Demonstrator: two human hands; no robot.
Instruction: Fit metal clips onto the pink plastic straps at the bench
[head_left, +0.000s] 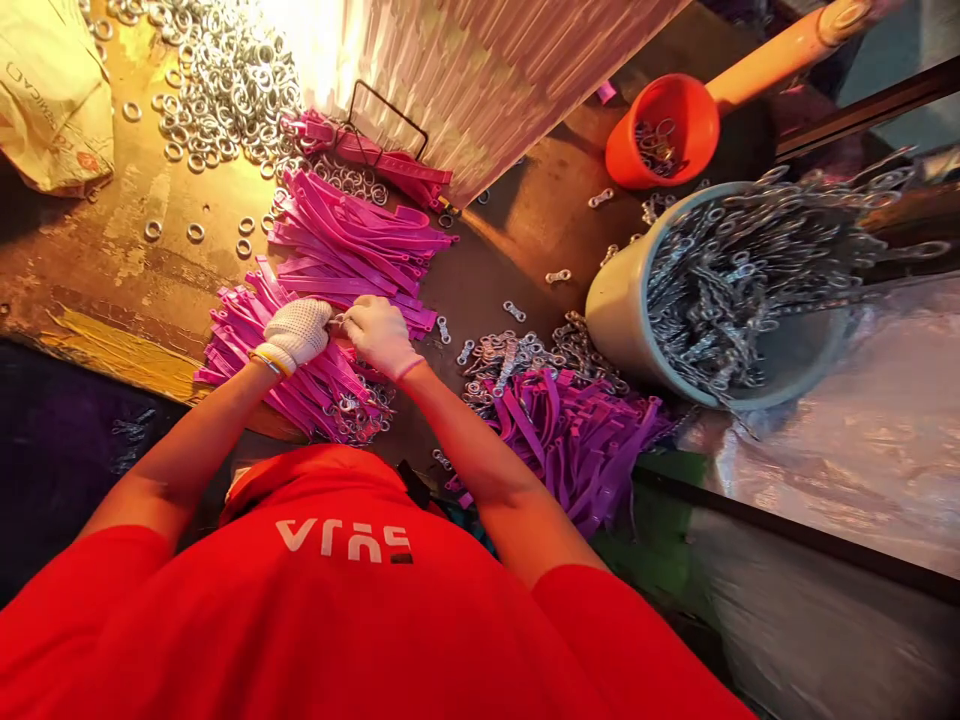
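Observation:
Both my hands wear white knit gloves and meet over a heap of pink plastic straps (352, 240) on a worn brown table (135, 270). My left hand (296, 332) is closed in a fist around a pink strap. My right hand (381, 335) pinches a small metal piece (337, 322) against that strap, right between the two hands. Finished-looking pink straps with metal ends (352, 410) lie just below my hands. A pile of purple straps (570, 440) lies to the right of my right forearm.
Loose metal rings (225, 80) are piled at the back left. A grey bucket (622, 320) full of metal clips stands at right, an orange scoop (660, 130) behind it. Loose clips (517, 355) lie between. A paper sack (52, 90) sits far left.

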